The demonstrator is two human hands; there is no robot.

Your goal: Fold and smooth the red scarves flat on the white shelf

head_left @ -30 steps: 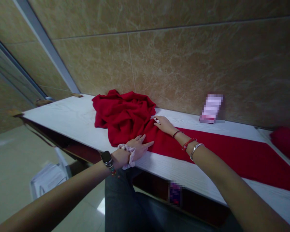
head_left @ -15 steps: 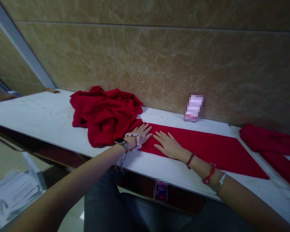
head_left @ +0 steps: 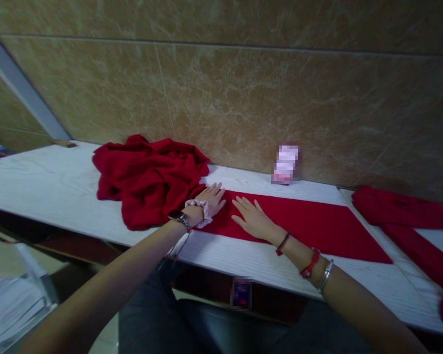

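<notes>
A flat strip of red fabric (head_left: 310,223) lies smooth along the white table (head_left: 51,172), tapering to a point at its right end. My left hand (head_left: 211,200) rests flat on the strip's left end, fingers outstretched, beside a crumpled heap of red fabric (head_left: 151,177). The heap seems to join the strip there, though my left hand partly hides the spot. My right hand (head_left: 254,219) lies palm down on the strip just to the right of the left one, its fingers spread. Neither hand grasps anything.
Against the tiled wall (head_left: 243,98) leans a blurred-out, phone-like object (head_left: 286,164). More red fabric (head_left: 402,209) lies at the right, past a seam in the tabletop. A small brown block (head_left: 63,143) sits at the back left. Papers (head_left: 13,307) are at the lower left.
The whole view has shifted slightly, so things appear a little further left. Both hands stay flat on the strip in nearly the same places.
</notes>
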